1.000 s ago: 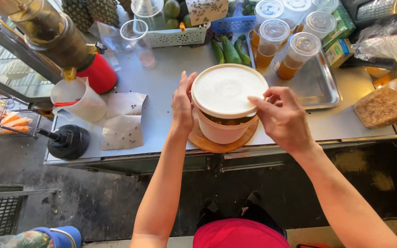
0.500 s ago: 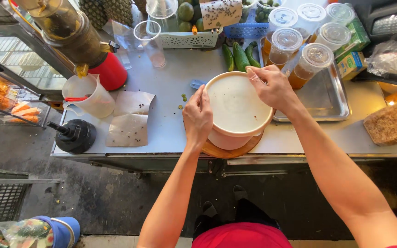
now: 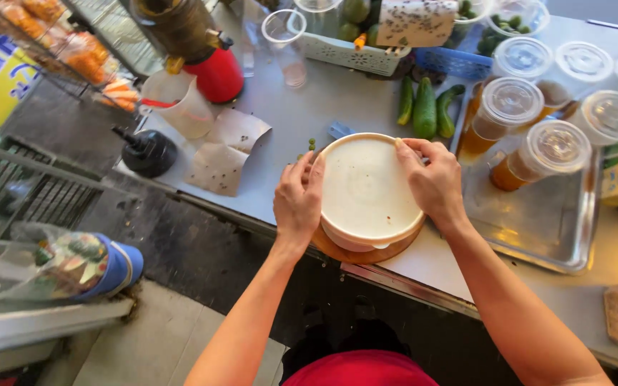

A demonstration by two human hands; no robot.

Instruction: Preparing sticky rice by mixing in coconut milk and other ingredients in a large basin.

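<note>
A round white tub with a cream lid (image 3: 366, 187) stands on a round wooden board (image 3: 366, 251) at the near edge of a steel counter (image 3: 287, 129). My left hand (image 3: 298, 200) rests against the lid's left rim, fingers curled on its edge. My right hand (image 3: 434, 182) lies over the lid's right rim, fingertips pressing on top. Both hands hold the tub between them.
A steel tray (image 3: 552, 229) with several lidded cups of orange drink (image 3: 537, 154) sits to the right. Cucumbers (image 3: 424, 107), a white basket (image 3: 348, 50), a red juicer (image 3: 216, 71), a measuring jug (image 3: 173, 104) and brown papers (image 3: 223, 154) lie behind and left. A metal rack stands at far left.
My right hand slid from the lid's far edge down onto its right side. My left hand stayed on the left rim. The camera view shifted left.
</note>
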